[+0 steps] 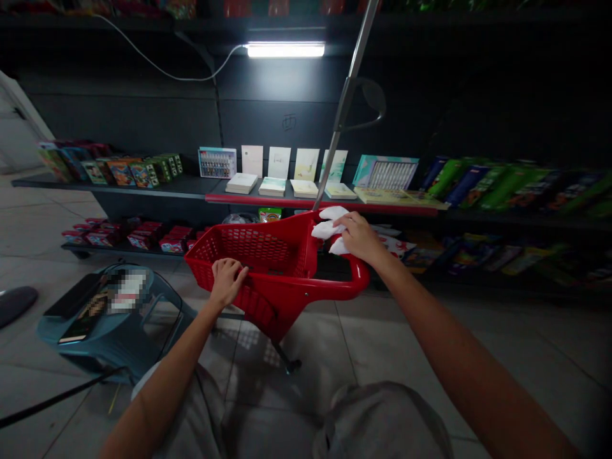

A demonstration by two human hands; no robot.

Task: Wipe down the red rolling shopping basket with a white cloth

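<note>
A small red plastic shopping cart (282, 299) with perforated basket walls stands on the floor in front of me. My left hand (227, 280) grips the near rim of its basket, fingers curled over the edge. Over at the handle end, my right hand (357, 236) is closed on a white cloth (329, 228), which bunches out beyond the fingertips against the red plastic. The cloth hides part of the cart there. From the handle end of the basket a metal pole (335, 137) with a grey bracket rises out of view.
Behind the cart, a dark shelf (186, 186) carries boxes, notebooks (241, 183) and packets. Red packs (143, 236) fill the lower shelf. At left a blue-grey stool (157, 319) bears a phone (79, 325) and a blurred-out item. A lit tube lamp (285, 50) hangs above.
</note>
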